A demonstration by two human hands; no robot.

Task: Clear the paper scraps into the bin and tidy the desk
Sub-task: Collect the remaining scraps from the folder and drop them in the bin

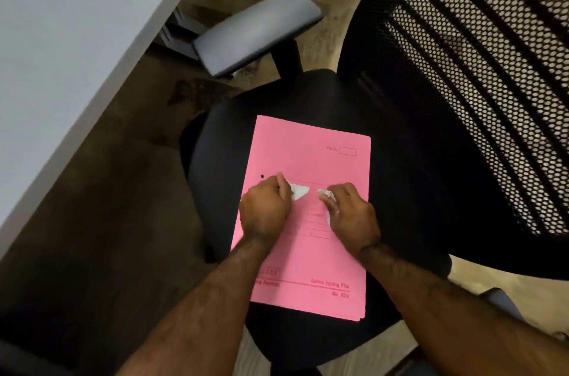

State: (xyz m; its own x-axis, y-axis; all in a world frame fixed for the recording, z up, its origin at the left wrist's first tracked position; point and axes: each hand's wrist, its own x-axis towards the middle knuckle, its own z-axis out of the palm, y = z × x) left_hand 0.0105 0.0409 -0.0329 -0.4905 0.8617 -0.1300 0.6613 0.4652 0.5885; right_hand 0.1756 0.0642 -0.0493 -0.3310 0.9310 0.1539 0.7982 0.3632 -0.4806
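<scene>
**Scraps in both fists, bin not in sight**

Grip first: my left hand point(265, 212) is curled closed around a white paper scrap point(298, 192), a triangular corner poking out past the knuckles. My right hand point(351, 212) is also closed, fingers bunched over a second scrap point(327, 197) w/ white bits showing at the fingertips and under the palm (could be more than one piece crumpled in there, can't tell).

Both hands sit on top of a pink folder point(308, 252), roughly mid-sheet, near each other but not touching. Folder lies flat on the black seat of an office chair point(221, 154), not on the desk. Mesh backrest point(477, 83) to the right, grey armrest point(255, 34) beyond the folder, white desk edge point(77, 37) on the left.

Progress, my read: early-to-mid. Scraps on the folder look gathered, no loose white bits visible on the pink around my hands. Still to do: carry them to the bin (not in frame, location unknown), drop them, then get the folder off the chair and sort the desk. Desk surface visible here shows nothing on it, but most of it is out of view.

Counts: 2 hands, 2 visible scrap clumps, 1 folder, 1 chair, 1 full armrest in view (sliver of a 2nd at bottom right).
</scene>
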